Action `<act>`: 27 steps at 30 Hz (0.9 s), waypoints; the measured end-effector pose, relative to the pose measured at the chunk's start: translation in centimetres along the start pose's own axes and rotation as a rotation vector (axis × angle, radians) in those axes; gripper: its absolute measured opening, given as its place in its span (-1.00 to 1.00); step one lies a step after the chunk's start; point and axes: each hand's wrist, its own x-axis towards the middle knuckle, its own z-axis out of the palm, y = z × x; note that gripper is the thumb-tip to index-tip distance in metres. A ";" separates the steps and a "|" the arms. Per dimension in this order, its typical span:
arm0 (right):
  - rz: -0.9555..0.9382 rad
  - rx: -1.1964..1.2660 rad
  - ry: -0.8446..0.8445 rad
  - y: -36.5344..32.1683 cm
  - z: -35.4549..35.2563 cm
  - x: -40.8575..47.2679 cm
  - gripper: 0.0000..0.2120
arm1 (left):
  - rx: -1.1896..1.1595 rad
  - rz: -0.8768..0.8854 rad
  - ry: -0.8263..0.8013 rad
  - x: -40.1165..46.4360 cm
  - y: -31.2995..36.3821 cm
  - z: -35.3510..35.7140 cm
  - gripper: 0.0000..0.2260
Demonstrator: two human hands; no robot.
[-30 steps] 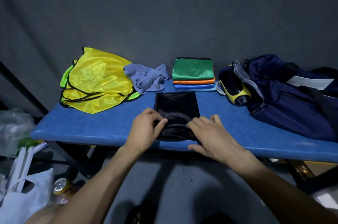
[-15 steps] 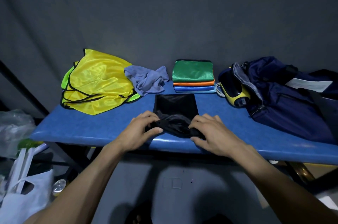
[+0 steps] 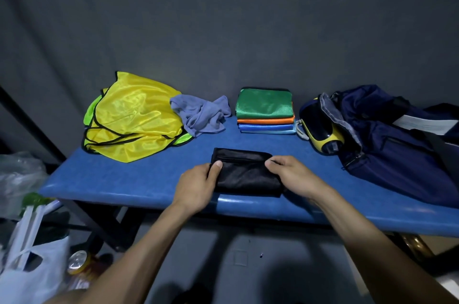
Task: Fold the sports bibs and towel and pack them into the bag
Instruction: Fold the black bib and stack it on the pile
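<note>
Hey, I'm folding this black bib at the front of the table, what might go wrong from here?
1. The black bib lies at the table front edge; it may slip off once the left hand and right hand let go.
2. Its slick cloth may spring open when released.
3. Carrying it to the stack of folded bibs could topple that stack.

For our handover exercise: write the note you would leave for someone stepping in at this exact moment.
Left hand and right hand each pinch an end of the folded black bib, flat on the blue table near its front edge.
Done: green, orange and blue bibs folded in a stack at the back.
Left: finish the black bib, fold the yellow bibs heaped back left and the crumpled grey towel beside them, then pack everything into the open navy bag on the right.
</note>
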 end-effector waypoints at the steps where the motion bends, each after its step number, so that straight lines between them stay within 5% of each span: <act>1: -0.002 -0.014 0.031 0.0 0.4 0.3 -0.59 | 0.039 -0.010 0.008 0.2 0.1 0.1 -0.50; 13: -0.134 -0.560 0.358 0.1 3.0 3.3 -0.66 | 0.065 -0.050 0.161 1.8 0.0 0.0 -0.46; 21: -0.116 -0.466 0.404 0.4 2.0 4.4 -0.72 | -0.039 0.107 0.157 3.1 0.4 -0.5 -0.47; 27: -0.111 -0.582 0.381 0.4 2.4 5.0 -0.72 | -0.006 0.031 0.177 2.9 -0.1 0.9 -0.46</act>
